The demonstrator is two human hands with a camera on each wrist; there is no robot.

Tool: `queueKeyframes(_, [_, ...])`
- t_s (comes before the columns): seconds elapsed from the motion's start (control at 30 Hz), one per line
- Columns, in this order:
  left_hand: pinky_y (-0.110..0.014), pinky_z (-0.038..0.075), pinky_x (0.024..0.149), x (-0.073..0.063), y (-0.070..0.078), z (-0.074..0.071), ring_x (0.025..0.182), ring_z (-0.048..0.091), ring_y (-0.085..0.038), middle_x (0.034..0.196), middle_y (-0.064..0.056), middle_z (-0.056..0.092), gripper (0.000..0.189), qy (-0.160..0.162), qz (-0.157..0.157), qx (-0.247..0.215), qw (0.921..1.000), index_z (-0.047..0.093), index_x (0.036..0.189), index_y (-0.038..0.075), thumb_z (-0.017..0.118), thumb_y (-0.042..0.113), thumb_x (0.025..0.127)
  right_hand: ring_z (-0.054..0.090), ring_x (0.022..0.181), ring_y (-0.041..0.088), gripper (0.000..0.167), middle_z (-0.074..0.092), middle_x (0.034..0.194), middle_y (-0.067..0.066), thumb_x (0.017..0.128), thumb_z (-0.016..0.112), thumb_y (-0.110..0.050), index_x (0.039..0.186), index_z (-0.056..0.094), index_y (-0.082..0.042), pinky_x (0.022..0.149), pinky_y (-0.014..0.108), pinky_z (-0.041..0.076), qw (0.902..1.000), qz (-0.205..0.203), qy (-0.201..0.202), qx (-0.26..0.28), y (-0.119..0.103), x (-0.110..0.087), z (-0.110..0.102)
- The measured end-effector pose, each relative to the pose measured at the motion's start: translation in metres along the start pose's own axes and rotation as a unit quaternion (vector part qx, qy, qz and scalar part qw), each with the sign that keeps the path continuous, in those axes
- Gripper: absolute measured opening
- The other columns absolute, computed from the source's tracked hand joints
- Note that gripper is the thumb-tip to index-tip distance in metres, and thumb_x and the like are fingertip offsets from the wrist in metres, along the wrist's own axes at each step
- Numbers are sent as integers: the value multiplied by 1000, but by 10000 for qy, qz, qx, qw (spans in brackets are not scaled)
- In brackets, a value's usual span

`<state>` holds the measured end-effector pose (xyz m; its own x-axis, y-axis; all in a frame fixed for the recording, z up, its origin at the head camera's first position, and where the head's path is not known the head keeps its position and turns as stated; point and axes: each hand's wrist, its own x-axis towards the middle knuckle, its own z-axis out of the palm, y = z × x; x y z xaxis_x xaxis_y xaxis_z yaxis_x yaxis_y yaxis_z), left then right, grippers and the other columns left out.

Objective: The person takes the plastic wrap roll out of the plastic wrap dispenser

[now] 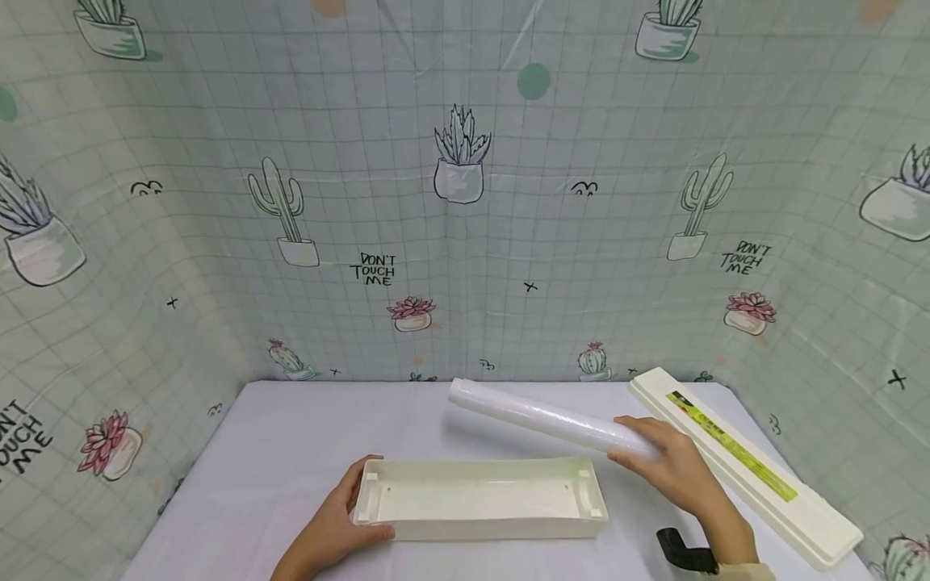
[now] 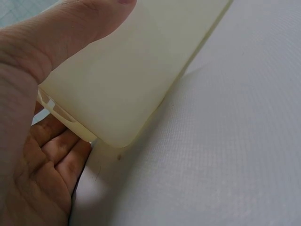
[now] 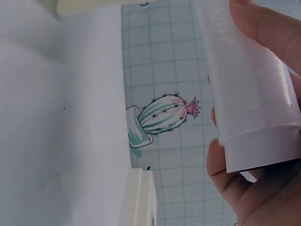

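My left hand (image 1: 336, 523) grips the left end of an open cream plastic box (image 1: 479, 529), thumb on the front wall and fingers at the end and back. In the left wrist view, the thumb lies against the box's smooth wall (image 2: 117, 84). My right hand (image 1: 672, 460) holds a roll of cling film (image 1: 538, 415) by its right end, above the table behind the box. The roll slants, its left end farther back. In the right wrist view, the fingers wrap round the roll (image 3: 254, 94) near its end. The box's inside shows no roll.
A long cream lid (image 1: 821, 528) with a yellow-green label (image 1: 734, 445) lies slantwise at the table's right side. White cloth covers the table (image 1: 291, 436). Patterned cactus sheeting (image 1: 450, 242) rises at the back and both sides. A black strap (image 1: 686, 553) sits by the right wrist.
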<state>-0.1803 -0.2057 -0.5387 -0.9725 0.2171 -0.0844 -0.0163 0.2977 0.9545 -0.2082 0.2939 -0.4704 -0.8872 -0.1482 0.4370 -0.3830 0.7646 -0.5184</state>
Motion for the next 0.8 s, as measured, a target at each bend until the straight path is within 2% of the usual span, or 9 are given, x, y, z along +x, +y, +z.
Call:
queueKeyframes(0.33, [-16, 41, 102, 0, -1, -2, 137, 50, -15, 153, -8, 49, 104, -19, 75, -73, 9999, 33, 158, 16, 94, 18, 74, 63, 105, 7, 49, 74, 122, 8, 83, 88, -30, 127, 74, -13, 81, 32, 55, 9995, 303, 74, -41, 12, -1, 2])
queueKeyframes(0.53, [-16, 42, 101, -1, -1, -2, 136, 50, -16, 153, -10, 49, 103, -58, 106, -55, 9999, 33, 158, 15, 93, 18, 74, 64, 109, 15, 50, 73, 124, 8, 85, 86, -36, 128, 73, -14, 85, 28, 53, 9982, 586, -91, -47, 20, -3, 4])
queueKeyframes(0.8, [-16, 42, 102, -1, -3, -3, 139, 47, -20, 155, -10, 47, 104, -80, 28, 45, 10000, 31, 159, 17, 93, 20, 75, 66, 112, 32, 53, 72, 126, 12, 86, 84, -36, 130, 71, -9, 85, 36, 54, 9974, 695, -184, 35, 24, -4, 6])
